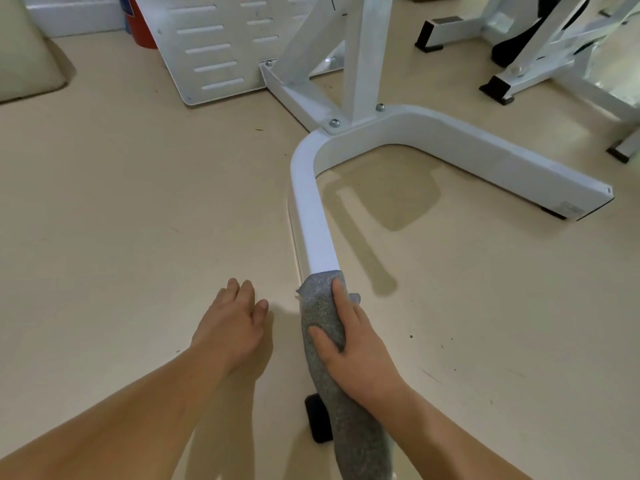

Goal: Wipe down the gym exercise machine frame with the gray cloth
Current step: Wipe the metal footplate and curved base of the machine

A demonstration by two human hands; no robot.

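Observation:
The white U-shaped base bar of the gym machine frame [313,209] lies on the floor and curves from the upright post toward me. A gray cloth [320,318] is draped over the near end of that bar and trails down toward the bottom edge of the view. My right hand [356,344] lies on the cloth, thumb on the left side and fingers over the top and right, gripping cloth and bar together. My left hand [233,322] rests flat on the beige floor just left of the bar, fingers relaxed, holding nothing.
A black rubber foot [317,422] sticks out under the bar's near end. A white perforated plate [214,46] stands at the back, with a red object [143,26] behind it. Other white machine legs with black end caps [498,88] sit at the upper right.

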